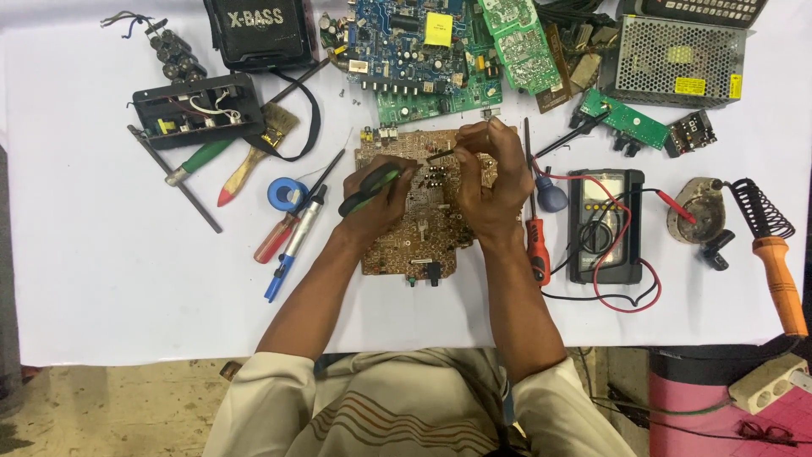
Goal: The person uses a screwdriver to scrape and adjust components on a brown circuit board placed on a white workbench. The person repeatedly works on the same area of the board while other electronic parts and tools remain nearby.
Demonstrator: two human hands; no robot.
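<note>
A brown circuit board [423, 233] lies solder side up in the middle of the white table [101, 279]. My left hand [385, 199] rests on the board's left part and grips pliers with green and black handles [370, 188], their thin tip reaching right toward the other hand. My right hand [491, 173] hovers over the board's upper right part, fingers pinched near the pliers' tip; what they pinch is too small to tell.
A multimeter [606, 224] with red and black leads and a red screwdriver [537, 245] lie right of the board. A soldering iron [778, 271] rests at far right. Blue and green boards [423, 51], a black speaker [258, 32], a desoldering pump [296, 237] and tape [286, 193] surround the work area.
</note>
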